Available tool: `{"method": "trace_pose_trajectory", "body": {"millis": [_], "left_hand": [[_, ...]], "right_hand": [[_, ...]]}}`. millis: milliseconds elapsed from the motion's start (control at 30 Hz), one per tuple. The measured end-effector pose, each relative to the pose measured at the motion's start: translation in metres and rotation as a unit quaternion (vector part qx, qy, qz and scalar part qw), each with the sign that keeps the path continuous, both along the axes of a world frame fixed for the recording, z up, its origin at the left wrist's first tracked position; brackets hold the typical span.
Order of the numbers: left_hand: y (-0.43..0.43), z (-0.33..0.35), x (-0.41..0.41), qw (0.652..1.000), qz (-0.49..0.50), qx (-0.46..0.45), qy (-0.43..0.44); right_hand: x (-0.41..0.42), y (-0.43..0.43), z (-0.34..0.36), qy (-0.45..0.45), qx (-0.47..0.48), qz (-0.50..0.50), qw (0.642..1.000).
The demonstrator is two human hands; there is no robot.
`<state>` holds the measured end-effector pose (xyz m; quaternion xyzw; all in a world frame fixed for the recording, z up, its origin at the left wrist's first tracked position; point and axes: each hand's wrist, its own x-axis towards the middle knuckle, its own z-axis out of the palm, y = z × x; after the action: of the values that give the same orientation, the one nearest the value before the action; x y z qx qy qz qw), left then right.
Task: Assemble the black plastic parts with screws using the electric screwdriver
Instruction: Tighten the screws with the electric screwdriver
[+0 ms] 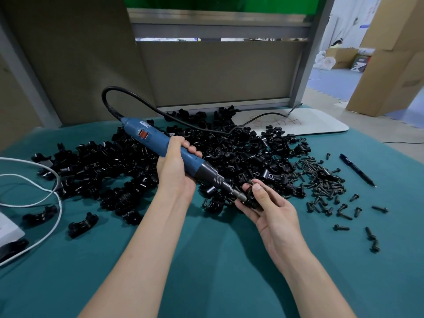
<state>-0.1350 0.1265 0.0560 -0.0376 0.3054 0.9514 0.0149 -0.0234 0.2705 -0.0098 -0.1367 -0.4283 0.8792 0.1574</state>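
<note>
My left hand [175, 171] grips the blue electric screwdriver [160, 143] around its body, tip slanting down to the right. The metal bit [236, 192] meets a black plastic part [251, 198] that my right hand [266, 203] holds, thumb on top, just above the green cloth. A large heap of black plastic parts [142, 171] spreads behind both hands. Dark screws [321, 180] lie piled and scattered to the right of my right hand.
The screwdriver's black cord [137, 97] loops up and back toward a white board [305, 122]. A black pen [356, 169] lies far right. A white cable [46, 198] and a white device [9, 230] sit at the left edge. Two loose black parts [82, 224] lie front left.
</note>
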Motion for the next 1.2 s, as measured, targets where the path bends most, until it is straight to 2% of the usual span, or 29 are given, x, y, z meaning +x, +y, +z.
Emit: {"method": "trace_pose_trajectory", "body": {"millis": [367, 500, 567, 667, 767, 1200], "left_hand": [[0.000, -0.001, 0.002, 0.999, 0.020, 0.008, -0.046], [0.001, 0.001, 0.002, 0.993, 0.055, -0.041, -0.097], [0.001, 0.001, 0.001, 0.984, 0.087, -0.070, -0.137], [-0.006, -0.003, -0.003, 0.972, 0.112, -0.069, -0.194], [-0.015, -0.006, -0.005, 0.970, 0.106, -0.063, -0.211], [-0.015, -0.002, -0.004, 0.970, 0.126, -0.062, -0.198]], "right_hand": [[0.002, -0.003, 0.002, 0.011, 0.084, -0.018, 0.996], [0.003, -0.004, 0.002, 0.019, 0.123, -0.024, 0.992], [0.003, -0.005, 0.002, 0.028, 0.174, -0.027, 0.984], [0.005, -0.010, 0.001, 0.031, 0.283, -0.023, 0.958], [0.006, -0.016, 0.000, 0.030, 0.345, -0.013, 0.938], [0.009, -0.021, 0.004, 0.036, 0.362, -0.013, 0.931]]}}
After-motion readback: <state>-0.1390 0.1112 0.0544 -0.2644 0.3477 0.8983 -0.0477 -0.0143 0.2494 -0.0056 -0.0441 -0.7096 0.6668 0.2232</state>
